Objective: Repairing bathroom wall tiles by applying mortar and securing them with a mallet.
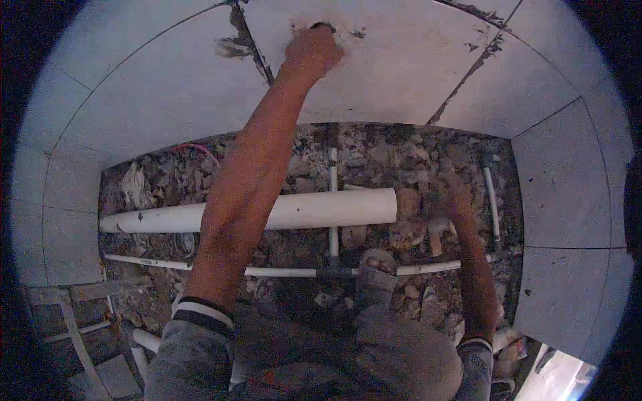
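Observation:
My left hand (315,53) is up against the pale wall tile (394,73), right at a small dark hole (324,27) in it. Its fingers are curled closed, and what they hold, if anything, is hidden. Low on the right, my right hand (451,197) is smeared by motion over the rubble (428,154), beside the open end of a thick white pipe (334,208). Whether its fingers hold anything does not show. The thick pipe lies across the rubble and passes behind my left forearm.
Thin white pipes (428,267) cross the broken ground, and one stands upright (493,200) at the right. My foot (378,260) rests among the stones. Grey tiled walls (568,187) enclose the space. A wooden frame (77,311) sits lower left. Mortar smears (241,47) mark the tile joints.

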A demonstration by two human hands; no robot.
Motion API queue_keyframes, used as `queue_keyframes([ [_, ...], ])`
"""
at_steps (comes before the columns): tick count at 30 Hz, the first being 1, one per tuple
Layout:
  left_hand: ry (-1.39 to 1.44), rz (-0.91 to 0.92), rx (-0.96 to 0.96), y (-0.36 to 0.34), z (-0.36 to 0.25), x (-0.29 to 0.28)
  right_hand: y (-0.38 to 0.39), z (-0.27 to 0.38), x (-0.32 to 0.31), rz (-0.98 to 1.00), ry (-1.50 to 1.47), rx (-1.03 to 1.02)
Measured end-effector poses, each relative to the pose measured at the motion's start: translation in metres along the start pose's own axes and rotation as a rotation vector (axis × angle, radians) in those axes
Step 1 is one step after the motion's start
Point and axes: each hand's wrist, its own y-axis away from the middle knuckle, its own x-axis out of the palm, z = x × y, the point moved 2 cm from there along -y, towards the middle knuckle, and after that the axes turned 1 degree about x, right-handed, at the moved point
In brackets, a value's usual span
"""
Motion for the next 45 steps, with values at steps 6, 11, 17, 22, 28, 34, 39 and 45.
queue_keyframes([
  [6,0.001,-0.022,-0.059,0.005,0.011,0.005,-0.1,0.154,-0.081,-0.238,-0.089,-0.371],
  [11,0.156,0.079,-0.169,0.016,-0.02,-0.019,-0.184,0.197,-0.12,-0.114,-0.054,-0.315],
  [17,0.248,0.078,-0.165,0.02,-0.006,-0.007,-0.224,0.236,-0.103,-0.337,-0.105,-0.486],
  [22,0.211,0.004,-0.198,0.016,-0.01,-0.002,-0.23,0.231,-0.102,-0.268,-0.086,-0.373],
  [28,0.172,0.102,-0.195,0.02,-0.012,-0.009,-0.223,0.236,-0.104,-0.273,-0.069,-0.39],
  [34,0.198,0.144,-0.225,0.028,-0.018,-0.017,-0.213,0.244,-0.108,-0.338,-0.14,-0.43],
  [39,0.18,-0.042,-0.103,0.023,-0.009,0.008,-0.185,0.224,-0.101,-0.19,-0.206,-0.289],
  [45,0.185,-0.192,-0.04,0.024,0.0,0.02,-0.085,0.191,-0.069,0.031,-0.204,-0.329],
])
